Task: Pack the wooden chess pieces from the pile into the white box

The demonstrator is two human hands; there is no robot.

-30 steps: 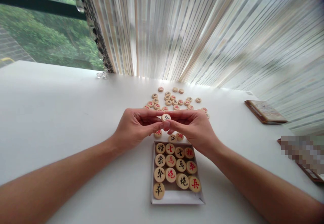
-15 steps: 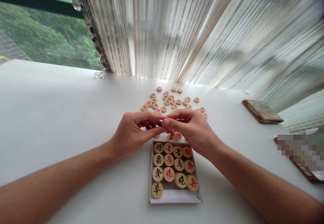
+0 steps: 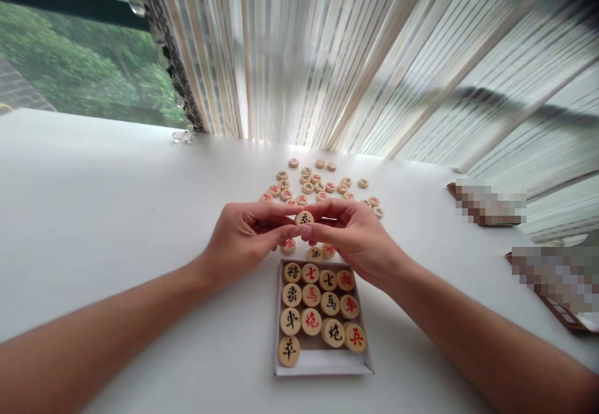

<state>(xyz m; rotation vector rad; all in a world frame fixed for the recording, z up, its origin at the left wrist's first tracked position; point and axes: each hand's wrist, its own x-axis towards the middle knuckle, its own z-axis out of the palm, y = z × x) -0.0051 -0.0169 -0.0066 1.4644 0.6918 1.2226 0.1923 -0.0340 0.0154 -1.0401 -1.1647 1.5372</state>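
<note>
A round wooden Chinese chess piece [image 3: 304,219] with a black character is pinched between both hands, its face toward me. My left hand [image 3: 246,230] grips it from the left with thumb and fingers. From the other side, my right hand [image 3: 353,236] holds it with the thumb at its lower edge. Just below the hands lies a shallow white box [image 3: 327,363] with rows of chess pieces, red and black. Its bottom row has a black-lettered piece [image 3: 289,351] at the left and a red-lettered piece [image 3: 355,337] at the right, with a gap near the front.
Many loose chess pieces [image 3: 307,187] lie scattered beyond my hands, and several more [image 3: 315,253] sit between hands and box. Two flat boxes [image 3: 486,205] [image 3: 552,289] rest at the right. A striped curtain [image 3: 299,58] hangs behind the white table [image 3: 116,202].
The chess piece between my fingertips, hidden before, now shows its black character. My hands have drawn slightly apart around it; the pieces in the box look unchanged.
</note>
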